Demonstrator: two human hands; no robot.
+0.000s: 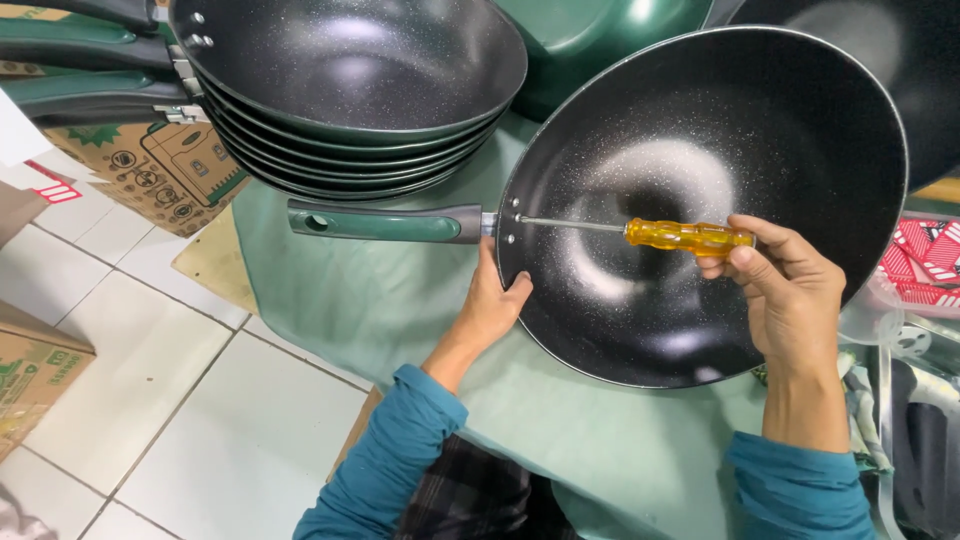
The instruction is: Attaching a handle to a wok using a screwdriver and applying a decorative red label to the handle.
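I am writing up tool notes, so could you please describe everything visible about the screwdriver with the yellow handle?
The screwdriver has a translucent amber-yellow, ribbed handle that looks like plastic, and a thin bare metal shaft. It lies nearly level inside the black speckled wok, its tip at the rivets where the green handle joins. The right hand grips its handle end with the fingertips; the left hand holds the wok's rim below that joint.

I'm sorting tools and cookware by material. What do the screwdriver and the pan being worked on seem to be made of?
Screwdriver: clear amber handle, likely plastic, with a thin bright metal shaft. Pan: probably metal with a dark speckled non-stick coating and a bare silvery rim. Its handle looks like matte green plastic or soft coating, but that cannot be settled.
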